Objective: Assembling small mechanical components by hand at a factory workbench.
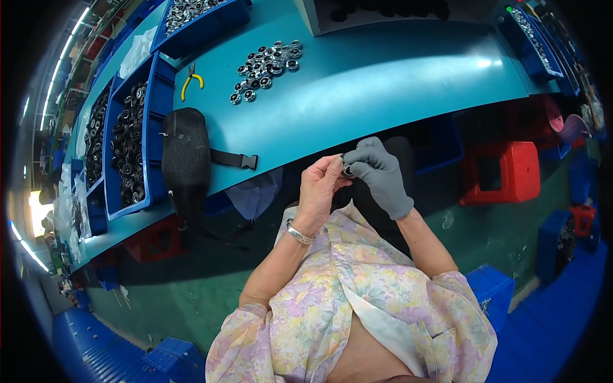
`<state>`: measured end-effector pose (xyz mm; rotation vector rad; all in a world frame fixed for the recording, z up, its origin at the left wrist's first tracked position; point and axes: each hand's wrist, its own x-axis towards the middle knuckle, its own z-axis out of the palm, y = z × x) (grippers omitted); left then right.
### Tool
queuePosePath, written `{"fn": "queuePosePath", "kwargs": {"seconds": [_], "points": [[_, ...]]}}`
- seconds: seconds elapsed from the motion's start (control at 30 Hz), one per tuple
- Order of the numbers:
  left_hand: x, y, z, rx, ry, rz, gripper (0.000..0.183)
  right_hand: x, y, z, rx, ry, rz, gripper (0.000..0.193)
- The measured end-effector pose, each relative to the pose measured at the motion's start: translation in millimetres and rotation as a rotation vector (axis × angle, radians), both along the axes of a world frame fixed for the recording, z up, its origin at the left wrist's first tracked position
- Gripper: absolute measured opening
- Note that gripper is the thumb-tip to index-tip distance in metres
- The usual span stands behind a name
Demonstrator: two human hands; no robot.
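Note:
Just off the table's front edge, above my lap, both hands meet around one small round black-and-silver part [347, 170]. My left hand [322, 185], bare and with a silver bracelet at the wrist, pinches it from the left. A grey glove covers my right hand [378, 175], whose thumb and fingers close on the same part from the right. The fingers hide much of it. Farther off on the teal table [357, 89] lies a loose group of similar silver-and-black round parts [265, 67].
Yellow-handled pliers [191, 83] and a black mesh bag [185, 150] with a buckled strap lie at the left. Blue bins of black round parts [129, 143] stand beyond them. Another blue bin [204, 25] holds silver parts. A red stool [504, 172] stands at the right.

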<state>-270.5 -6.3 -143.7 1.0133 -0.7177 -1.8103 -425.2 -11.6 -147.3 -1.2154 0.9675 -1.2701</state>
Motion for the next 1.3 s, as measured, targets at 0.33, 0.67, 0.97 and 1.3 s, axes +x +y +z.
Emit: {"fn": "queuePosePath", "kwargs": {"seconds": [0.33,0.67,0.97,1.3], "points": [[-13,12,10,-0.276,-0.256,-0.002,0.038,0,11,13,0.030,-0.090,-0.085,0.017],[-11,17,45,-0.770,-0.862,-0.012,0.030,6,25,28,0.048,-0.092,-0.058,0.027],[-14,26,17,-0.760,-0.972,0.205,0.018,34,24,15,-0.047,0.051,-0.189,0.014],[-15,2,-8,-0.474,-0.810,0.244,0.017,48,2,-8,0.082,0.060,-0.282,0.007]]}}
